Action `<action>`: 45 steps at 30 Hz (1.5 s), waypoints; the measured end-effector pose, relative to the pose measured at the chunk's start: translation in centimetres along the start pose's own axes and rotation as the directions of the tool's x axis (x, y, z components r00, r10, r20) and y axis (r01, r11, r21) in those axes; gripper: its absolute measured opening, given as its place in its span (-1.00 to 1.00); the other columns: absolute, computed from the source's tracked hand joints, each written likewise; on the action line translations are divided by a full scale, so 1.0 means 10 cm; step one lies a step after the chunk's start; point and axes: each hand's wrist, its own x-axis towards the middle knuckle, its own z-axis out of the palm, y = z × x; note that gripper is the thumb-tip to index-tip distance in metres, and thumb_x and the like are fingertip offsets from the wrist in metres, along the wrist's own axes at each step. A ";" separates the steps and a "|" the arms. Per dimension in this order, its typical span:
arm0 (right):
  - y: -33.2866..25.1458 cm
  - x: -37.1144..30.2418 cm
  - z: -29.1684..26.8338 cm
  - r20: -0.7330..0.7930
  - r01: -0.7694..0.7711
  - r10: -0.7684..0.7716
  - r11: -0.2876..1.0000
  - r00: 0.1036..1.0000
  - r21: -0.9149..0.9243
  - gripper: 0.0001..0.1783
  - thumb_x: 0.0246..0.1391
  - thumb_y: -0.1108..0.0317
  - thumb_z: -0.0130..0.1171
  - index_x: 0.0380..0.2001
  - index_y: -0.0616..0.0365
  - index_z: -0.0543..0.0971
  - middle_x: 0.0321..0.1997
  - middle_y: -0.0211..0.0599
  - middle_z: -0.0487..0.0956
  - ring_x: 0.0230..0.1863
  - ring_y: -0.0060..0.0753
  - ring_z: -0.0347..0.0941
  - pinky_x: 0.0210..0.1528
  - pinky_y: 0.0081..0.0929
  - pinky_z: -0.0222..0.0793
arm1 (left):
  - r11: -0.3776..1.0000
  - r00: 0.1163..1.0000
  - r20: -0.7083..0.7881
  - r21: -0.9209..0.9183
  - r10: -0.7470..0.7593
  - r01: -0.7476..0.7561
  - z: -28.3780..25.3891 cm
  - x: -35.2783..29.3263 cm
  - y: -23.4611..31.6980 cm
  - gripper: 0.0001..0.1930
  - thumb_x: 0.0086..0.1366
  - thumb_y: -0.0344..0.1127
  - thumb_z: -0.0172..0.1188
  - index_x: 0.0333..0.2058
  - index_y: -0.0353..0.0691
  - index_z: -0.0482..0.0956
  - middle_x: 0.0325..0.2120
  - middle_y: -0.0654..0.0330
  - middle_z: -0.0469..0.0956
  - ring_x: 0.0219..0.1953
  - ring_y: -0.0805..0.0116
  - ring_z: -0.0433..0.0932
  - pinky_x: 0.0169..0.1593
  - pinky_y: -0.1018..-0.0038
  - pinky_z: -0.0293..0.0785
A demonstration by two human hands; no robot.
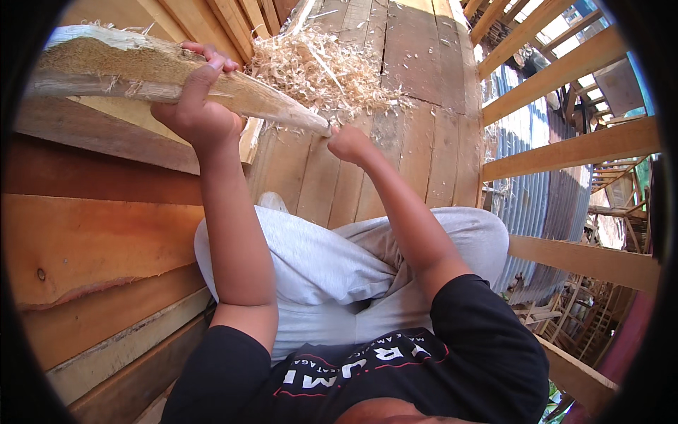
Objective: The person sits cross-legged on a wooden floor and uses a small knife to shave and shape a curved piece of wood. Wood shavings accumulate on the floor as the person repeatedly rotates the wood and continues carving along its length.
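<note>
A long, rough-hewn piece of wood (134, 67) slants across the upper left. It is thick and splintery on the left and tapers to a narrow end on the right. My left hand (201, 99) is wrapped around its middle, with the thumb and fingertips showing over the wood. At the tapered end, my right hand (350, 144) is closed in a fist, its thumb side touching the tip. A small dark spot shows where they meet; whatever lies inside the right fist is hidden. Both arms reach forward over my crossed legs (332, 268) in light grey trousers.
Curly wood shavings (318, 67) lie heaped on the plank floor (417, 152) ahead. Stacked boards (99, 247) stand close on my left. Along the right runs a slatted wooden railing (572, 159), with corrugated metal sheets (526, 141) beyond it.
</note>
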 end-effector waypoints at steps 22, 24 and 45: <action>0.30 -0.10 -0.04 0.217 -0.184 0.167 0.981 0.962 0.062 -0.43 0.33 0.01 -0.30 -0.60 0.26 0.32 -0.72 -0.32 0.27 -0.76 -0.42 0.12 -0.70 -0.29 0.13 | 0.982 0.982 0.060 0.045 0.181 -0.184 0.33 -0.10 -0.02 -0.85 -0.09 -0.62 0.18 -0.44 -0.43 0.50 -0.57 0.13 0.53 -0.53 0.38 0.52 -0.38 0.47 0.53; 0.34 0.02 -0.02 0.250 -0.225 0.186 0.964 0.950 0.139 -0.61 0.23 0.15 -0.22 -0.52 0.24 0.34 -0.71 -0.35 0.25 -0.75 -0.46 0.11 -0.71 -0.34 0.05 | 0.975 0.979 0.058 0.100 0.195 -0.200 0.33 -0.08 -0.03 -0.85 -0.09 -0.61 0.18 -0.45 -0.43 0.50 -0.58 0.16 0.53 -0.53 0.39 0.53 -0.37 0.50 0.52; 0.35 0.21 0.26 0.030 -0.047 0.055 0.971 0.998 -0.234 -0.49 0.26 0.13 -0.20 -0.11 0.39 0.53 -0.03 0.20 0.54 0.03 0.15 0.46 0.04 -0.16 0.41 | 0.988 0.992 -0.009 0.081 0.129 -0.128 0.24 -0.19 0.11 -0.83 -0.11 -0.64 0.15 -0.43 -0.41 0.47 -0.56 0.14 0.51 -0.51 0.37 0.52 -0.35 0.48 0.51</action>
